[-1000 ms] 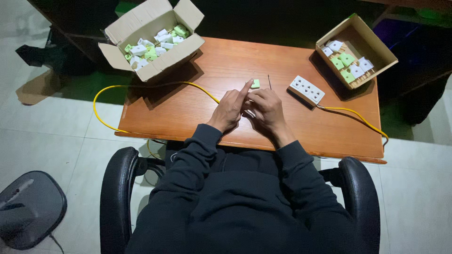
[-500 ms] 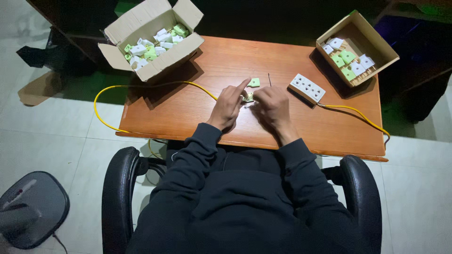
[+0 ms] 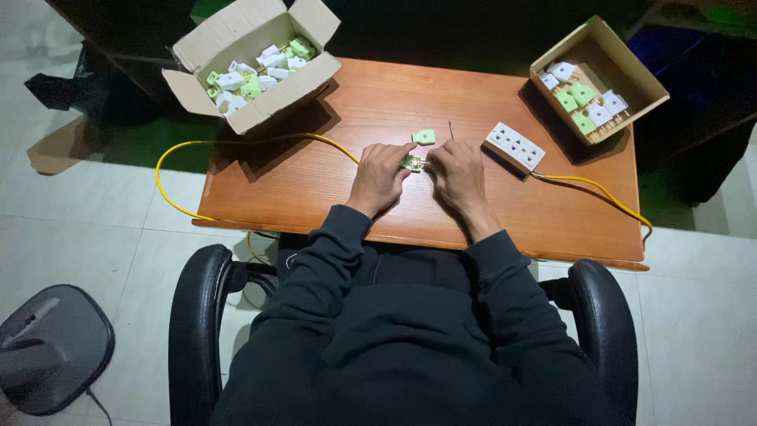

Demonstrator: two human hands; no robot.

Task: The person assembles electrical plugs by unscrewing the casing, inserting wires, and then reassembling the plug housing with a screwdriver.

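Desk: a wooden desk (image 3: 331, 181) fills the middle of the view, with the person seated at its near edge in a black office chair (image 3: 197, 315).
Left box: an open cardboard box (image 3: 236, 87) sits at the desk's far left corner, full of white and pale green plug parts.
Right box: a smaller cardboard box (image 3: 623, 75) overhangs the desk's far right corner, holding a few more plug parts.
Cable: a yellow cable (image 3: 177, 154) loops off the desk's left edge and runs back toward its centre.
Socket strip: a white socket block (image 3: 514, 146) lies right of the desk's centre, its own yellow lead trailing right.
Left hand (image 3: 380, 175): at the desk's centre, fingers closed around one side of the plug.
Right hand (image 3: 459, 175): just beside it, fingers curled onto the plug's other side.
Plug: a small green and white plug (image 3: 412, 163), pinched between both hands just above the desk's centre. It looks light, rigid, hard plastic with metal pins; best held by the body's flat sides.
Loose cover: a green plug cover (image 3: 423, 136) lies on the desk just beyond the hands.
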